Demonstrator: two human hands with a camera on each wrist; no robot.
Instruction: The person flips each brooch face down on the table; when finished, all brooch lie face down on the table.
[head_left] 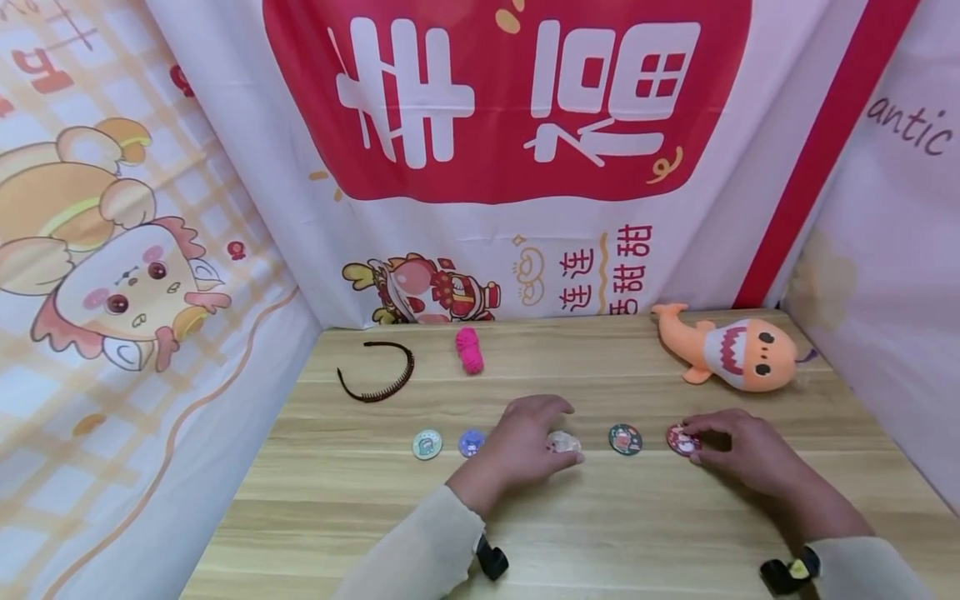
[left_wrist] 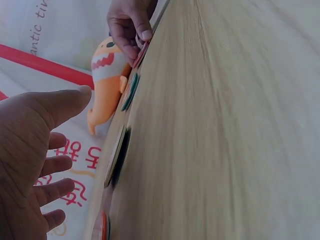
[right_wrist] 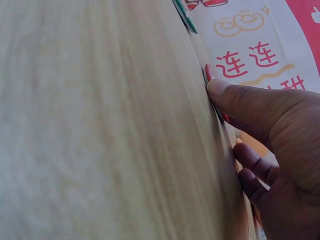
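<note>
My right hand pinches the red round badge by its edges between thumb and fingertips. In the right wrist view, the thumb lies on the badge's rim, low against the table. My left hand hovers over a pale, shiny badge with its thumb and fingers spread, holding nothing. The left wrist view shows that badge apart from the fingers. Between the hands lies a dark green badge. Left of my left hand are a blue badge, partly hidden, and a mint one.
An orange shark plush lies at the back right of the wooden table. Toward the back left are a dark headband and a pink bundle. Printed cloth hangs behind and at both sides.
</note>
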